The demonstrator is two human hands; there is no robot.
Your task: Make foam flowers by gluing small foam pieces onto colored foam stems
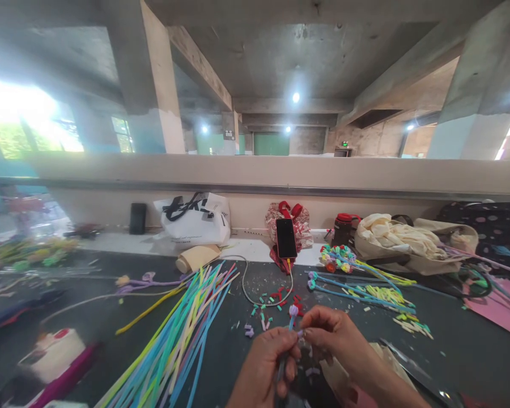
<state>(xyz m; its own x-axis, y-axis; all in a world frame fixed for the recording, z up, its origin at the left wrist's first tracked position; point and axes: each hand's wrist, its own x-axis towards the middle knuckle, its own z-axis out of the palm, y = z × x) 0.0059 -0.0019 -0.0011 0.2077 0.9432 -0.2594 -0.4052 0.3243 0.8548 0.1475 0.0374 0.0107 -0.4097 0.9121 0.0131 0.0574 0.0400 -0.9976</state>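
The left hand (276, 347) clamps a blue stem (291, 323), its purple head (293, 311) in place just beyond the grip; the right hand (335, 333) pinches a small purple piece (300, 333), apparently unattached, with purple-tipped stems (344, 293) farther right and bare strips (182, 328) left.

Lower centre: lilac flower head (293, 311) on blue stem (290, 324). Lower left: long strips (174, 328) in yellow, green, blue, pink. Centre bag (305, 222) red-and-white patterned; far-right bag (480, 221) black, pale-dotted; sheet (499, 309) below pink.
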